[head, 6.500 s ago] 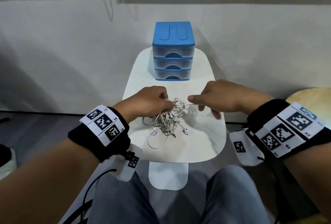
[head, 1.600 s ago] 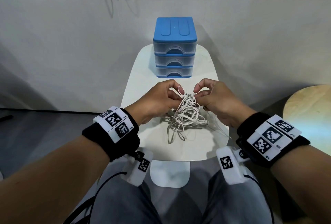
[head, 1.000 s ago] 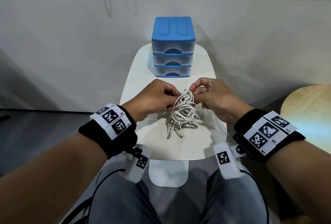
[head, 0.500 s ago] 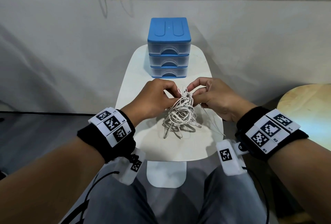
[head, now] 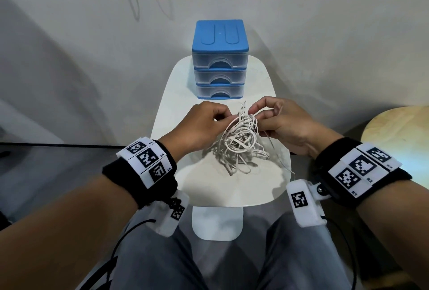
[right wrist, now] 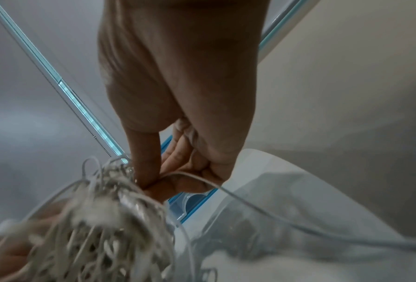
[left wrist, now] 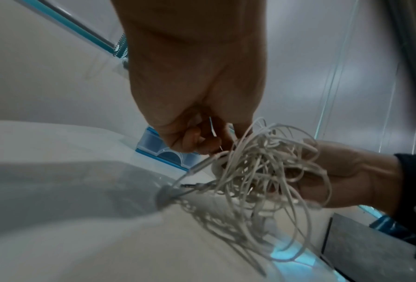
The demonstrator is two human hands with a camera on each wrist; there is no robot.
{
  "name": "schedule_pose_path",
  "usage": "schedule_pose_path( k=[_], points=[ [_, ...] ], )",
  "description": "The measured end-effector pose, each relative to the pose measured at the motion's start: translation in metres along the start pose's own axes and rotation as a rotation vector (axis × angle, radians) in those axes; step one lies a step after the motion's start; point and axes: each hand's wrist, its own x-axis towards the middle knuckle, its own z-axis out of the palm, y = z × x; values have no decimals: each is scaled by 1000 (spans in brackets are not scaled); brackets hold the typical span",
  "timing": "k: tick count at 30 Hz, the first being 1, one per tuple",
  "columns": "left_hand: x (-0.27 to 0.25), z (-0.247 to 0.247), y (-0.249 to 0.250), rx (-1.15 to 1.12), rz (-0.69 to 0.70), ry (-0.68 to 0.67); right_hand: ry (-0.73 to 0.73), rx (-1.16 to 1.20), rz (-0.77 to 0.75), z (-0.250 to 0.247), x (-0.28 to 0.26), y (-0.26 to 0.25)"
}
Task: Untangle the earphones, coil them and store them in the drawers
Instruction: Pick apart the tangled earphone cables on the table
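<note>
A tangled bundle of white earphones [head: 241,141] hangs over the small white table [head: 232,187], its lower loops lying on the top. My left hand [head: 204,125] pinches strands at the bundle's upper left. My right hand [head: 278,120] pinches strands at its upper right between thumb and fingers. In the left wrist view the earphones [left wrist: 262,171] hang between the left hand [left wrist: 197,141] and the right hand [left wrist: 342,175]. In the right wrist view the right hand [right wrist: 168,177] pinches the earphones [right wrist: 100,219], and one strand trails off to the right. The blue drawer unit [head: 220,60] stands behind, all three drawers shut.
A round wooden stool [head: 399,141] stands at the right. The wall rises close behind the drawer unit. My knees sit under the table's near edge. One thin strand hangs off the table's right edge [head: 289,169].
Both hands stay pinched on the top of the tangle, working it slightly. The bundle has shifted a little on the table; the head view has drifted.
</note>
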Motion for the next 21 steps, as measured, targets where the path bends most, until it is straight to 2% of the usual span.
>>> schedule_pose_path(
  k=[2, 7, 10, 15, 17, 19, 21],
  points=[
    [-1, 0, 2, -35, 15, -31, -21, -30, 9, -1, -2, 0],
    [-3, 1, 7, -58, 50, -71, 47, -33, -8, 3, -2, 4],
    [-2, -1, 5, -42, 19, -78, 60, -47, -24, 7, -1, 5],
    [-3, -7, 4, -10, 0, -73, -6, -47, -7, 5, -2, 3],
    [-3, -14, 6, 5, 10, -39, -24, -129, 16, 1, -3, -1],
    [-3, -21, 11, 42, 25, -13, 25, -212, -14, -4, -5, -9],
    [-3, -27, 18, 106, 66, -20, 42, -210, -107, -4, -8, -18]
  ],
)
